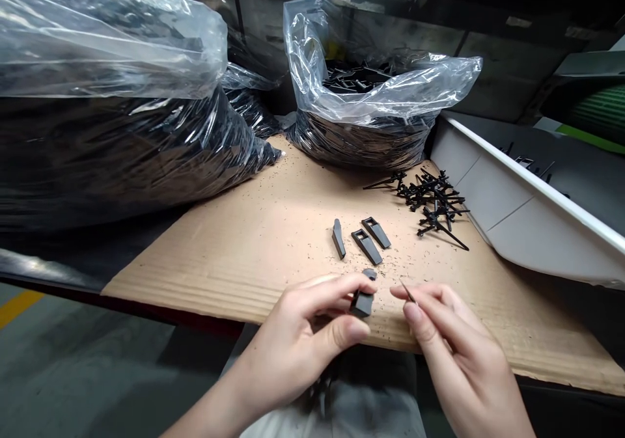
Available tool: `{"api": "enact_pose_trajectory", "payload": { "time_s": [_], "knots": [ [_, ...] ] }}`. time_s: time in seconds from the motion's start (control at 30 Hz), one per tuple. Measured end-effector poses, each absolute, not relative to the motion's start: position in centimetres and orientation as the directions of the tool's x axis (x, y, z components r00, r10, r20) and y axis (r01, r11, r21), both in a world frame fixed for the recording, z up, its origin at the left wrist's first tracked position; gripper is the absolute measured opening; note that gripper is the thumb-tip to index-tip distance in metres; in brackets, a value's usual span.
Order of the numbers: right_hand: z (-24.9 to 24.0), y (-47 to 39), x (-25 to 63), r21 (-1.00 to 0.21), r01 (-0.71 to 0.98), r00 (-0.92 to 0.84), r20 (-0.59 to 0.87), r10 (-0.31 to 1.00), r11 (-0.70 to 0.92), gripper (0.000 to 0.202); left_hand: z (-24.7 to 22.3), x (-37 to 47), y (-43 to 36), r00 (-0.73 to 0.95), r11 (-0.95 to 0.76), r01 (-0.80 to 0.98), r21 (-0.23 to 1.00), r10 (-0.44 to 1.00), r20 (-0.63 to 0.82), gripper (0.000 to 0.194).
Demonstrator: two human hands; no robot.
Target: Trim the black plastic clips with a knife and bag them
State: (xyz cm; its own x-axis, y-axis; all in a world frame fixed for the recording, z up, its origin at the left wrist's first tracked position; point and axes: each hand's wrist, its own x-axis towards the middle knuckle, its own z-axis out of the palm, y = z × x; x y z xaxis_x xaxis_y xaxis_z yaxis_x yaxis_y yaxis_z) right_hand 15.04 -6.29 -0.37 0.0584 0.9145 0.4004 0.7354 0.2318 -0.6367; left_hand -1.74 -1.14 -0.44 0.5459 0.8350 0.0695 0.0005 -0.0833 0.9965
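Near the cardboard's front edge, my left hand point(312, 337) grips a small black plastic part point(362, 303) between thumb and fingers. To its right, my right hand point(454, 347) pinches a thin pointed blade-like tool point(409, 292), its tip up and apart from the part. Just beyond my hands lie loose black wedge-shaped plastic pieces: one on its side point(338, 239), and two with a square opening at one end, the nearer piece point(367, 247) and the farther piece point(376, 232). Another dark piece point(370, 273) shows partly behind my left fingers.
A heap of thin black stick-like parts point(434, 197) lies beside a white tray point(537, 210) at right. Behind stands an open clear bag point(361, 135) of black parts; a larger full bag point(107, 145) bulges at left. Small dark shavings dot the cardboard point(234, 256).
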Motion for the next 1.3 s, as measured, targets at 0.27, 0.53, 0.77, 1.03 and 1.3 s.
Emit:
{"api": "enact_pose_trajectory", "payload": {
  "time_s": [0.27, 0.53, 0.77, 1.03, 1.3],
  "knots": [
    [-1.8, -7.0, 14.6, -0.462, 0.806, -0.028, 0.594, 0.804, 0.370, 0.025, -0.8, -0.7, -0.9, 0.336, -0.062, 0.034, 0.998, 0.941, 0.047, 0.028],
    [-1.7, -6.1, 13.9, -0.359, 0.841, -0.071, 0.669, 0.740, 0.405, 0.029, -0.1, -0.9, -0.7, 0.357, -0.291, 0.133, 0.948, 0.906, 0.228, 0.016],
    [-0.9, -5.9, 14.1, -0.536, 0.751, -0.045, 0.541, 0.840, 0.385, 0.018, -0.5, -1.1, -0.6, 0.413, -0.302, 0.109, 0.947, 0.880, 0.234, 0.015],
    [1.2, -5.5, 14.6, -0.846, 0.529, -0.126, 0.002, 0.992, 0.069, 0.026, -0.7, -1.2, -0.6, 0.408, -0.338, 0.040, 0.940, 0.864, 0.294, 0.017],
    [2.0, -4.9, 16.1, -0.884, 0.235, -0.432, -0.467, 0.771, -0.403, 0.031, -0.8, -1.3, -0.9, 0.396, -0.432, -0.001, 0.902, 0.828, 0.398, 0.022]
  ]
}}
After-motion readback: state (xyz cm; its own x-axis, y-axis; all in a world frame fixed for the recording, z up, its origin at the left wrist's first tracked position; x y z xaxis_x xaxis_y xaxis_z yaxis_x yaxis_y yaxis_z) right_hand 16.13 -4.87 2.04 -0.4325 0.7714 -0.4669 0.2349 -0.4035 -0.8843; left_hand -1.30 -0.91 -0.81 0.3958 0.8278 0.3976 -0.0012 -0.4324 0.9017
